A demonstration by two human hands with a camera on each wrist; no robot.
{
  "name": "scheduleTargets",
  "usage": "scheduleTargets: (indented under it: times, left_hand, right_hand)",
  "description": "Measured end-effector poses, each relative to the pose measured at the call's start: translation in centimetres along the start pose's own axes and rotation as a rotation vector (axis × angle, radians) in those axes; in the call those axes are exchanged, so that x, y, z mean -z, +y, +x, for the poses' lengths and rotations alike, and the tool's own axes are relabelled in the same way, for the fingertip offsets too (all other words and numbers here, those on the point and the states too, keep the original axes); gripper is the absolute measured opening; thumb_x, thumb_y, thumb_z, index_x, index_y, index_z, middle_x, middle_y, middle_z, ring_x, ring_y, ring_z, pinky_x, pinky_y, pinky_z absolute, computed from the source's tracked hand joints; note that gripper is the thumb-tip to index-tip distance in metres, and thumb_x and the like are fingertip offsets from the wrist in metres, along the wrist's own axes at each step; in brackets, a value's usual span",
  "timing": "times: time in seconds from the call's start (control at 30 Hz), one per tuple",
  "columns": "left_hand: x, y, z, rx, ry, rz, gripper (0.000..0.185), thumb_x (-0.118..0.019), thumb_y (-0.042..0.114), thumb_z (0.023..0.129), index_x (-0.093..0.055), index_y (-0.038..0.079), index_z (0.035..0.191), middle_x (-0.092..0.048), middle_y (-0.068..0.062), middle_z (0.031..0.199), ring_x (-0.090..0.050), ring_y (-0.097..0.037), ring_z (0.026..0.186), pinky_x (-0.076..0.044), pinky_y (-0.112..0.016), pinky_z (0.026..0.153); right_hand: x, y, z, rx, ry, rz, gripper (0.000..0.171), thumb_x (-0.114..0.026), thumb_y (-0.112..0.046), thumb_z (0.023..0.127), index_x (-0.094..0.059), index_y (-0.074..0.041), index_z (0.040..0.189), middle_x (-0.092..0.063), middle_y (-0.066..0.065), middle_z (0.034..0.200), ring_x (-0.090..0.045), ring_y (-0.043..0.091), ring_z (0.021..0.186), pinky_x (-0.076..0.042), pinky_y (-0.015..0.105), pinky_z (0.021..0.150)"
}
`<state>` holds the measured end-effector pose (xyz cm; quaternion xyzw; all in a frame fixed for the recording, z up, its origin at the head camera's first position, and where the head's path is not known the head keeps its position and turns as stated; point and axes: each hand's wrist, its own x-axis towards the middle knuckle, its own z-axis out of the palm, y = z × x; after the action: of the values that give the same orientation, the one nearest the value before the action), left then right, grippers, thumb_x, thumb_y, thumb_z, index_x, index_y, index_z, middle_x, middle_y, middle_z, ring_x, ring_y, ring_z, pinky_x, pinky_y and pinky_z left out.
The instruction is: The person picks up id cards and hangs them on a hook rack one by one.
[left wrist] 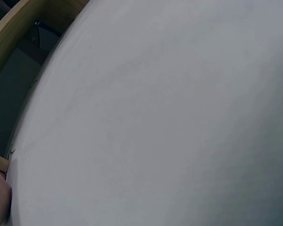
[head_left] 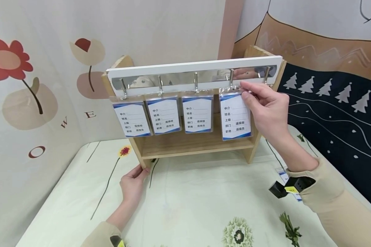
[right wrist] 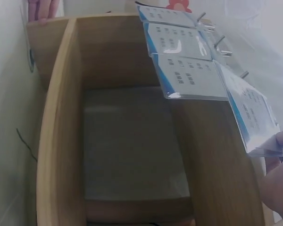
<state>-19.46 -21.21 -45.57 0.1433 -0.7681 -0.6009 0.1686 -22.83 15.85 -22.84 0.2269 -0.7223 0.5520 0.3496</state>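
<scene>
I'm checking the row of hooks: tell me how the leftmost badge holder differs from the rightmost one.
The leftmost badge holder hangs free and untouched; the rightmost badge holder is pinched at its top corner by the right hand. The leftmost hangs slightly tilted, while the rightmost hangs straighter and reaches lower. Both are clear sleeves holding white cards with blue bands, on the hook rail.

right hand (head_left: 267, 108) raised, fingertips pinching, left hand (head_left: 133, 181) low, fingers relaxed
</scene>
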Motion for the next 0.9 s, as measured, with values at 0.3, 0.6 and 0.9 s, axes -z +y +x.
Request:
scheduleTargets:
  times: [0.3,0.6,0.9]
  left_hand:
    - [0.0,-0.1,0.1,-0.004,0.007,0.016,0.039,-0.071,0.012,0.097,-0.065,-0.001,0.133,-0.067,-0.02,0.127,-0.068,-0.011,0.106,-0.051,-0.007,0.079]
    - [-0.1,0.1,0.2,-0.001,0.01,0.031,0.04,-0.071,0.011,0.097,-0.065,-0.001,0.134,-0.067,-0.021,0.127,-0.067,-0.024,0.114,-0.051,-0.006,0.079]
    - [-0.1,-0.1,0.1,-0.01,0.016,0.012,0.038,-0.072,0.011,0.096,-0.066,-0.001,0.132,-0.068,-0.021,0.125,-0.067,-0.001,0.097,-0.052,-0.007,0.079]
  right_hand:
    - [-0.2,-0.2,0.6,-0.13,-0.062,-0.065,0.027,-0.066,-0.003,0.1,-0.073,-0.005,0.125,-0.072,0.009,0.124,-0.066,0.011,0.109,-0.053,0.018,0.094]
    - [-0.5,0.8,0.4,-0.091,-0.034,-0.034,0.029,-0.065,0.004,0.098,-0.073,-0.002,0.125,-0.071,0.008,0.12,-0.064,0.01,0.098,-0.053,0.014,0.087]
    - [-0.4,1.3,-0.3,-0.063,-0.047,0.032,0.033,-0.064,0.005,0.098,-0.069,-0.001,0.131,-0.069,0.007,0.124,-0.063,0.012,0.101,-0.052,0.02,0.096]
